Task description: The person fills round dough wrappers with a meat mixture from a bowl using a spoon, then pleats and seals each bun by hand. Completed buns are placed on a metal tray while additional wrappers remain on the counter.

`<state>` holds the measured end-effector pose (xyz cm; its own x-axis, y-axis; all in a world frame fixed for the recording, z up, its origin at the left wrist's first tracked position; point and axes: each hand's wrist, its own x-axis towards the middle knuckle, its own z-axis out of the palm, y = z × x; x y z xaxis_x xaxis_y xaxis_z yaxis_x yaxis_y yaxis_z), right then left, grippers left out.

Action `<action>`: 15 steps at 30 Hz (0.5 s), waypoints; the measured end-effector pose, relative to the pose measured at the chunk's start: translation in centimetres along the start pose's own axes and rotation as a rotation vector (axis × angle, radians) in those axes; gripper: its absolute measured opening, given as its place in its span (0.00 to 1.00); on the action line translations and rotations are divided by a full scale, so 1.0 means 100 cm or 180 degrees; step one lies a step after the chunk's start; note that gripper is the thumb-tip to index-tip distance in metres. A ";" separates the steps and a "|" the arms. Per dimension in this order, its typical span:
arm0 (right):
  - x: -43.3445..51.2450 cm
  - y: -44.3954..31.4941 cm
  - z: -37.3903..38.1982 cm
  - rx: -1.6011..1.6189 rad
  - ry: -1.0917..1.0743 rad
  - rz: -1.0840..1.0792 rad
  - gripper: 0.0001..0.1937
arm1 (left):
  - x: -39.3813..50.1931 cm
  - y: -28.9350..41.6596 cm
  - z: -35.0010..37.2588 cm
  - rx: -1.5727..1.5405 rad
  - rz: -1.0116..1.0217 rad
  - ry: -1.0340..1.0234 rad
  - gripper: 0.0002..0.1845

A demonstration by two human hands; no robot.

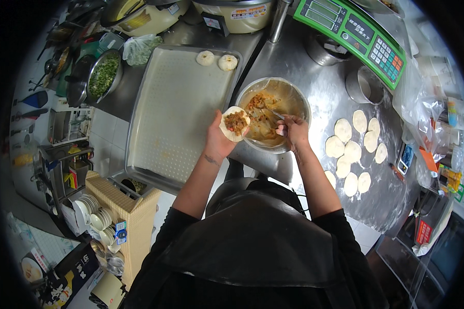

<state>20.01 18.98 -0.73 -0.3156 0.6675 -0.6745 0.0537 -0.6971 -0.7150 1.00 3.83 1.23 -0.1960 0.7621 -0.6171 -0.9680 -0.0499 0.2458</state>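
Observation:
My left hand (222, 136) holds a round dough wrapper (227, 133) on its palm and fingers, with a mound of chopped filling (236, 123) on top. In my right hand (294, 131) is the handle of a metal spoon (275, 113), whose tip reaches into the filling in a steel bowl (308, 112) lined with clear plastic. The left hand is at the bowl's left rim. Two pleated buns (205, 58) (227, 62) sit at the top right of a perforated metal tray (178, 112). Several flat dough rounds (352, 151) lie on the floured steel table to the right.
A green digital scale (355, 36) and two steel containers (365, 87) stand at the upper right. Two large cookers (236, 17) are beyond the tray. A bowl of chopped greens (104, 75) is at the left. A phone (405, 158) lies near the table's right edge.

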 end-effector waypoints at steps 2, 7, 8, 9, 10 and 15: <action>-0.003 0.002 0.001 0.0006 -0.0128 -0.0098 0.12 | 0.000 -0.002 -0.002 -0.0053 -0.0043 -0.0049 0.36; -0.016 0.001 -0.008 0.0233 -0.0223 -0.0117 0.12 | 0.000 -0.003 0.000 -0.0001 -0.0029 -0.0067 0.35; -0.020 0.000 -0.012 0.0261 -0.0217 -0.0111 0.13 | 0.000 -0.003 0.001 0.0012 -0.0023 -0.0040 0.35; -0.026 -0.002 -0.017 0.0263 -0.0270 -0.0158 0.13 | 0.000 -0.003 0.003 0.0044 -0.0012 -0.0084 0.35; -0.032 -0.005 -0.022 0.0265 -0.0293 -0.0196 0.13 | 0.001 -0.004 0.005 0.0074 -0.0003 -0.0128 0.35; -0.070 -0.017 -0.033 0.0050 -0.0318 -0.0471 0.13 | 0.011 -0.010 0.023 0.0275 0.0009 -0.0230 0.34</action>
<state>25.31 16.34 4.62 -0.4116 0.7343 -0.5397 -0.0151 -0.5977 -0.8016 2.14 6.16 2.02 -0.1837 0.8068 -0.5615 -0.9498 0.0016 0.3130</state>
